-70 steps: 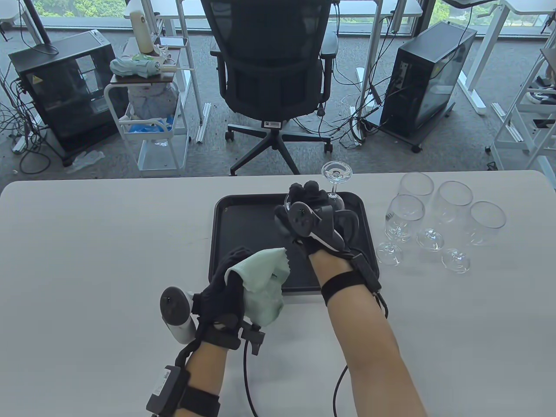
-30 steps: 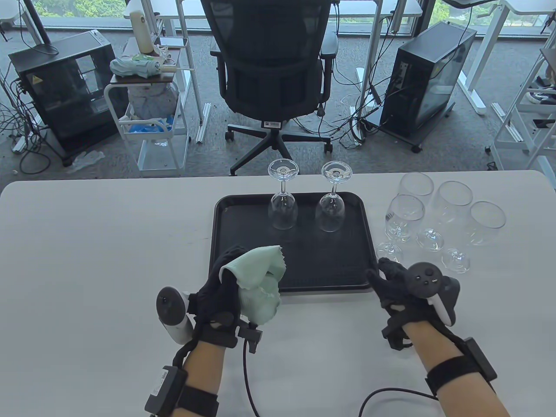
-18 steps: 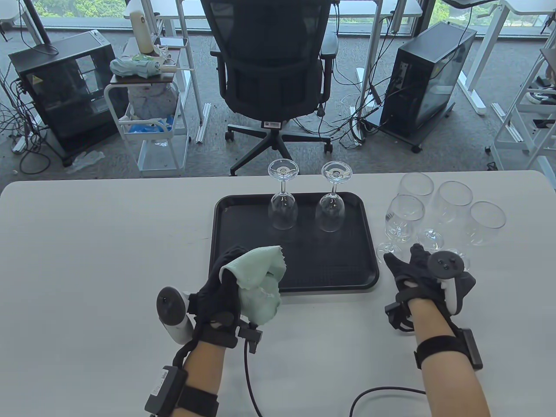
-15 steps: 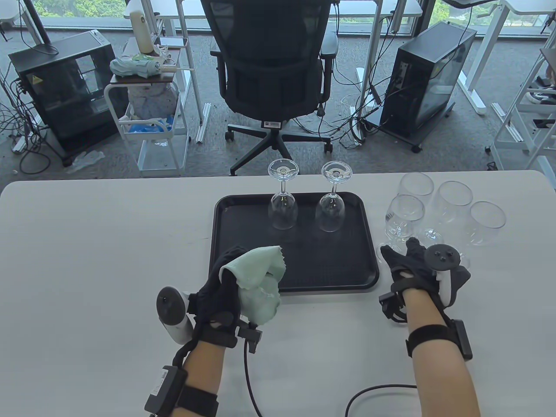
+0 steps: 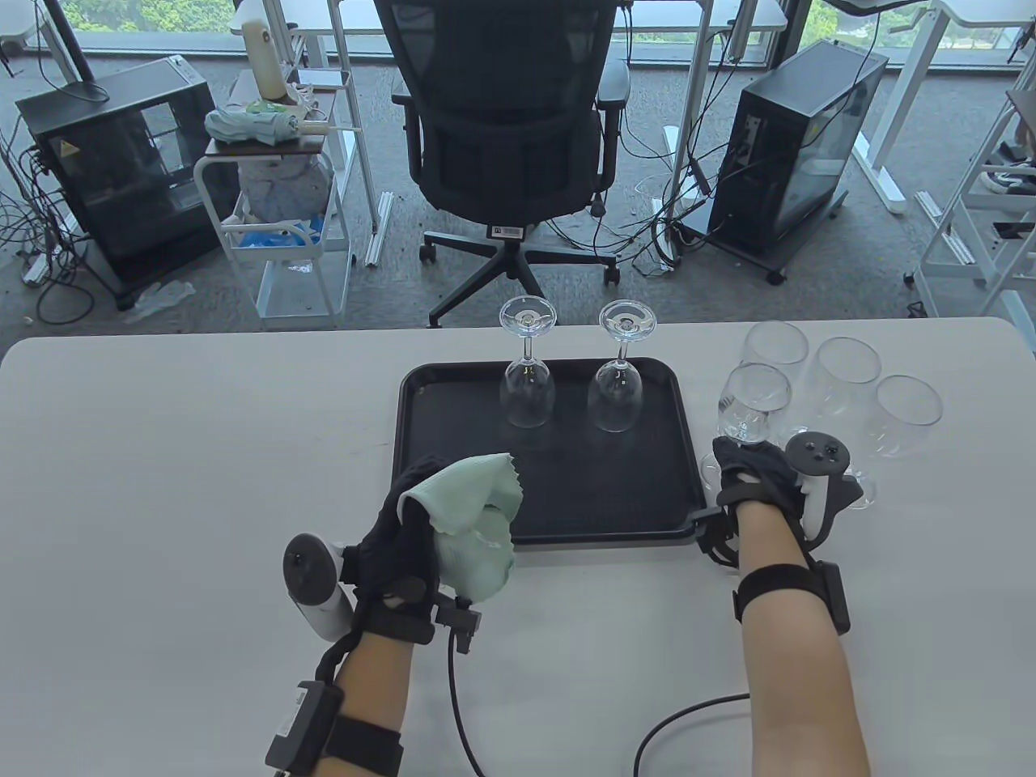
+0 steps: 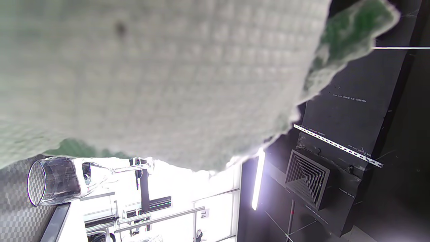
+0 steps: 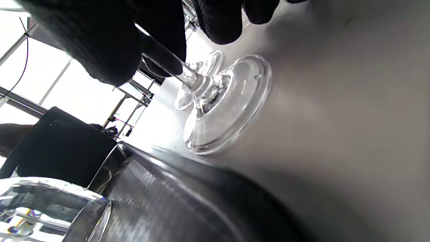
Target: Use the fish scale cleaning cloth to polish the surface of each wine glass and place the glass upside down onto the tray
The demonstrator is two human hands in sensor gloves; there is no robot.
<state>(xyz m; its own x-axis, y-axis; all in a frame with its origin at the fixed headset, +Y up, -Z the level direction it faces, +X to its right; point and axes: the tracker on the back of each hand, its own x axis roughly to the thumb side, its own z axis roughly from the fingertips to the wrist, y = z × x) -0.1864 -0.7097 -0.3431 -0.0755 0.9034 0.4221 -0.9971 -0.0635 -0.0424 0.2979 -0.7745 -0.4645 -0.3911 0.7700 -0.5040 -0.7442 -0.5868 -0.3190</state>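
Two wine glasses [image 5: 527, 387] [image 5: 618, 384] stand upside down at the back of the black tray [image 5: 453, 421]. Several upright glasses stand on the table right of it. My right hand [image 5: 749, 469] has its fingers [image 7: 111, 50] curled round the stem of the nearest upright glass [image 5: 753, 401], whose foot [image 7: 228, 104] sits on the table. My left hand [image 5: 413, 526] holds the pale green cloth [image 5: 469, 526] [image 6: 151, 80] bunched at the tray's front left edge. In the left wrist view the cloth fills most of the frame, with one inverted glass [image 6: 57, 181] below it.
Three more upright glasses [image 5: 775, 346] [image 5: 847, 368] [image 5: 908, 409] crowd close behind and right of my right hand. An office chair [image 5: 510, 137] stands beyond the table's far edge. The tray's front half is bare.
My right hand left the second inverted glass on the tray, swung right across the table, and closed on the stem of the nearest upright glass. The left hand shifted slightly forward with the cloth.
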